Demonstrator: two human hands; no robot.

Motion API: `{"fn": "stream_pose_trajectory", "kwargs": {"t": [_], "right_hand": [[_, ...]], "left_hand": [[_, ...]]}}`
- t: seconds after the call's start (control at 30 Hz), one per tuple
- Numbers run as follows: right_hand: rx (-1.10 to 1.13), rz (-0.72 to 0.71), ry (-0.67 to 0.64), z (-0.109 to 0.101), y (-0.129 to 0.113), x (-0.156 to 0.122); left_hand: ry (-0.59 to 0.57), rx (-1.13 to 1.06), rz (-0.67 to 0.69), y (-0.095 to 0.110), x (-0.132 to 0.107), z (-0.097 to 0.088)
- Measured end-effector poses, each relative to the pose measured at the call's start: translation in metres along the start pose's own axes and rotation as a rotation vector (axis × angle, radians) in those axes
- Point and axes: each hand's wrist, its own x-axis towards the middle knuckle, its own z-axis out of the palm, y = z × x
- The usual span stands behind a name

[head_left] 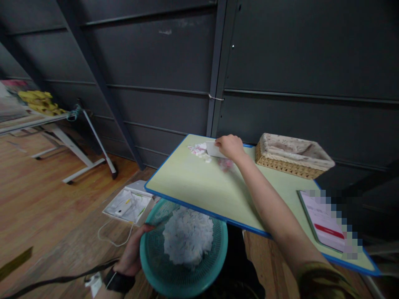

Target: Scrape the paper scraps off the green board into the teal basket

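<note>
My right hand (231,147) is closed on a flat white card (213,149), held on edge against the pale yellow tabletop (183,178) near its far side. Just left of the card lies a small heap of white and pinkish scraps (197,150). A blurred reddish patch shows on the surface below the card. Below the table's front edge, my left hand (133,252) grips the left rim of a turquoise plastic basket (183,286). Inside it sits a pile of white scraps (188,236), perhaps paper.
A lined wicker basket (286,166) stands at the table's back right. A phone or tablet (324,224) lies at the right end. An open white box (124,203) with a cable sits low at left. A dark panelled wall (162,58) rises behind; another table (40,120) stands far left.
</note>
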Motion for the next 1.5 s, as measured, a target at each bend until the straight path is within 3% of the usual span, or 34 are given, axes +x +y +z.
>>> {"fn": "stream_pose_trajectory", "kwargs": {"t": [0.43, 0.8, 1.1, 1.5], "right_hand": [[0.044, 0.025, 0.017, 0.013, -0.004, 0.003], [0.059, -0.118, 0.010, 0.015, -0.023, -0.001], [0.033, -0.063, 0.002, -0.007, -0.013, -0.002], [0.023, -0.047, 0.002, -0.004, -0.002, -0.001]], "left_hand": [[-0.014, -0.015, 0.006, 0.000, 0.002, -0.002], [-0.037, -0.040, -0.022, -0.001, 0.001, -0.002], [-0.036, -0.052, -0.001, -0.001, 0.006, -0.005], [-0.016, -0.026, -0.019, -0.002, 0.004, -0.003]]}}
